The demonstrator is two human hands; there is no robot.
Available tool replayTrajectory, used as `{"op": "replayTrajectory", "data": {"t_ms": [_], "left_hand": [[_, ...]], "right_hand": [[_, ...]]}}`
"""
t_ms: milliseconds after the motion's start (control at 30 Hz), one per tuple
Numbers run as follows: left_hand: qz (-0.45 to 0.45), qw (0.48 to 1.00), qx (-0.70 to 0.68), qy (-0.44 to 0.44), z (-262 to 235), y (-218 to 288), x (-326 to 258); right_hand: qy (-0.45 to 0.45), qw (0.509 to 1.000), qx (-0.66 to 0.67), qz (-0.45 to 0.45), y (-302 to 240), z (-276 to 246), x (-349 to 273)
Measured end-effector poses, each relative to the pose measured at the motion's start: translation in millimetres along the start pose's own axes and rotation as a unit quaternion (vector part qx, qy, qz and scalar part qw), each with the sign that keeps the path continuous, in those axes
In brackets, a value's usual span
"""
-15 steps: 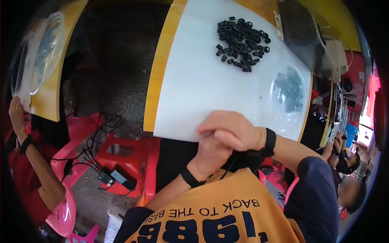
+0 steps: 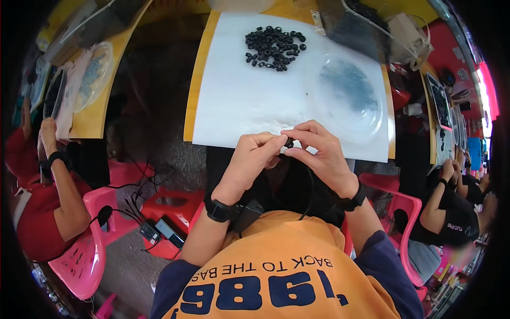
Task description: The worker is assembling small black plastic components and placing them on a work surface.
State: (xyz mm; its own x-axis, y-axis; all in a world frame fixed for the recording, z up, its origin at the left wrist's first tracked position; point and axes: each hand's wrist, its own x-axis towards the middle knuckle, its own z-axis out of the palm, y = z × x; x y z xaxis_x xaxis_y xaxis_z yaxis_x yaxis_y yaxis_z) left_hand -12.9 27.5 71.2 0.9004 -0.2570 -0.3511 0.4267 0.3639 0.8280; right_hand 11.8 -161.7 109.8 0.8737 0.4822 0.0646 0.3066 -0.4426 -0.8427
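Basically, hands: left hand (image 2: 254,155) and right hand (image 2: 319,149) are pinched together on one small black ring (image 2: 289,143).
ring spot: dead centre between fingertips, at the worktop (image 2: 234,90) near edge.
spares: black ring pile (image 2: 274,48) lies straight ahead, well apart.
dish: clear dish (image 2: 348,95) sits nearer the right hand.

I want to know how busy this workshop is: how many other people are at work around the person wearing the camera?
2, perhaps more hidden: a person in red at the left table, and a person in black seated at the right, beside a pink chair.

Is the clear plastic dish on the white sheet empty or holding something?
Holding something: the clear dish has a patch of tiny dark pieces inside.
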Motion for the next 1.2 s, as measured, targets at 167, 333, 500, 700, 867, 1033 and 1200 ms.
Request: {"op": "replayTrajectory", "data": {"t_ms": [167, 333, 500, 700, 867, 1033, 1200], "left_hand": [[-0.012, 0.999, 0.035, -0.002, 1, -6, -19], [-0.031, 0.999, -0.043, 0.009, -10, -35, -17], [-0.019, 0.997, -0.064, -0.041, -6, -26, -22], [-0.019, 0.995, -0.039, -0.087, -16, -34, -17], [-0.016, 0.996, -0.054, -0.076, -20, -31, -21], [-0.005, 0.995, -0.058, -0.087, -22, -31, -23], [0.005, 0.996, -0.051, -0.068, -26, -30, -21]], "right_hand": [[0.044, 0.996, -0.034, -0.075, 7, 18, -18], [-0.01, 0.999, 0.0, -0.046, 3, 16, -11], [-0.01, 0.993, 0.111, 0.029, -19, -71, 53], [0.247, 0.966, 0.072, -0.022, -11, -179, 130], [0.088, 0.974, -0.21, -0.008, 12, -92, 131], [0.099, 0.942, -0.313, -0.062, 58, -34, 140], [0.109, 0.932, -0.341, -0.053, 70, -24, 151]]}}
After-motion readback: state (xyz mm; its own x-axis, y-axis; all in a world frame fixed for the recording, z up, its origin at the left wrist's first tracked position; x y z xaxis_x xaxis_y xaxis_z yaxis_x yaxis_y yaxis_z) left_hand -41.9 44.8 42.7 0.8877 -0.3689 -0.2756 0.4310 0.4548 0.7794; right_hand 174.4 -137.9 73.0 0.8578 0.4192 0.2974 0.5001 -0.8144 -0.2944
